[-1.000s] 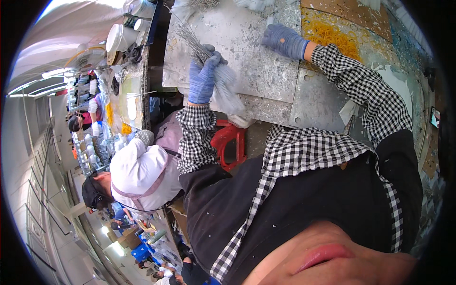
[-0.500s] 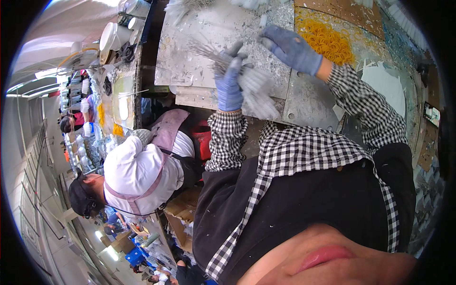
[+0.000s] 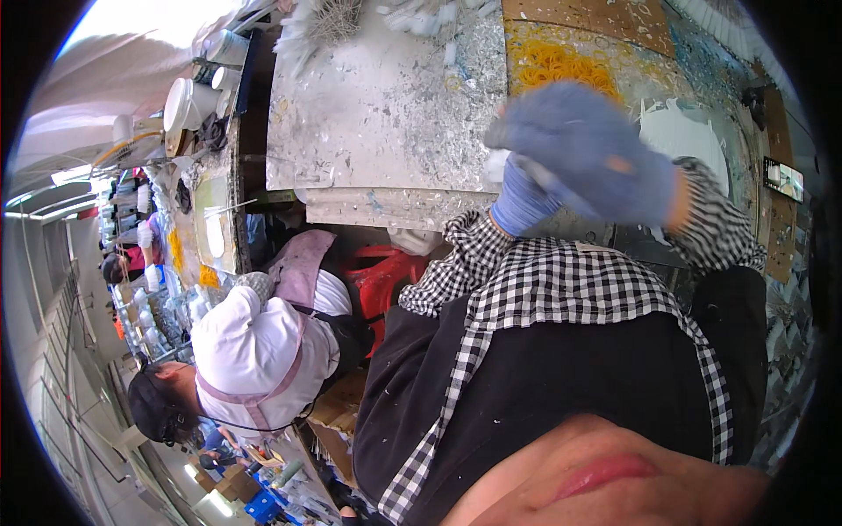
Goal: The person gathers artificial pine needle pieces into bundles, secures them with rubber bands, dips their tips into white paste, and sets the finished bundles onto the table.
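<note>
Hold unclear (motion-blurred), right hand (image 3: 579,149) across left hand (image 3: 524,200)

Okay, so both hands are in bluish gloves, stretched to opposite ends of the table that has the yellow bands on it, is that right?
Not quite: the hands aren't at opposite ends. The head view shows them close together, the right hand partly covering the left hand. The bluish gloves and the yellow bands on the table are right.
</note>
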`<state>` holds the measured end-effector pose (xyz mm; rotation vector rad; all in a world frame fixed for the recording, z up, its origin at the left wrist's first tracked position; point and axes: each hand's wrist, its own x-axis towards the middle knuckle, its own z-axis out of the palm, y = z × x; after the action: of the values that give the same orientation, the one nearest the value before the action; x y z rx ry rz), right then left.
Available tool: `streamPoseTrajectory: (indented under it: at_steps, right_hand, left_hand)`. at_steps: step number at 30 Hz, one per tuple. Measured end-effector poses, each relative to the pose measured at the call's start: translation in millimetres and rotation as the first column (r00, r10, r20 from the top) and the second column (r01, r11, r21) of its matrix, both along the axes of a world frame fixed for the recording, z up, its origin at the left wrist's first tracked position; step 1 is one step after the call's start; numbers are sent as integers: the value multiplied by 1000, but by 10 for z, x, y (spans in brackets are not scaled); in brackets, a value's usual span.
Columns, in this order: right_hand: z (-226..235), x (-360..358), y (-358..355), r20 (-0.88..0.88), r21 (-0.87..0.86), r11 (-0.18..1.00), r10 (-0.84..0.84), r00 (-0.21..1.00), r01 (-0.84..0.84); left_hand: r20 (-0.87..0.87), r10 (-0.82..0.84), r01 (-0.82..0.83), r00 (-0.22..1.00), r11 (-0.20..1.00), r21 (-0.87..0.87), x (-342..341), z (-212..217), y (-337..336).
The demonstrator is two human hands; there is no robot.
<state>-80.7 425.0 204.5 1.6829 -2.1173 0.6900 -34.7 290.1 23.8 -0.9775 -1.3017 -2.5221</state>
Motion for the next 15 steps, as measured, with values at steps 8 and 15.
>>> streamPoseTrajectory:
  at_steps: [8, 15]
  right_hand:
    - [292, 37, -133, 60, -184, 962, 216, 974, -202]
    - [-564, -986, -531, 529, -72, 997, 30, 848, 10]
  left_hand:
    - [330, -3, 8, 944, 1000, -15, 144, -482, -26]
    - [147, 523, -413, 840, 791, -452, 120, 426, -171]
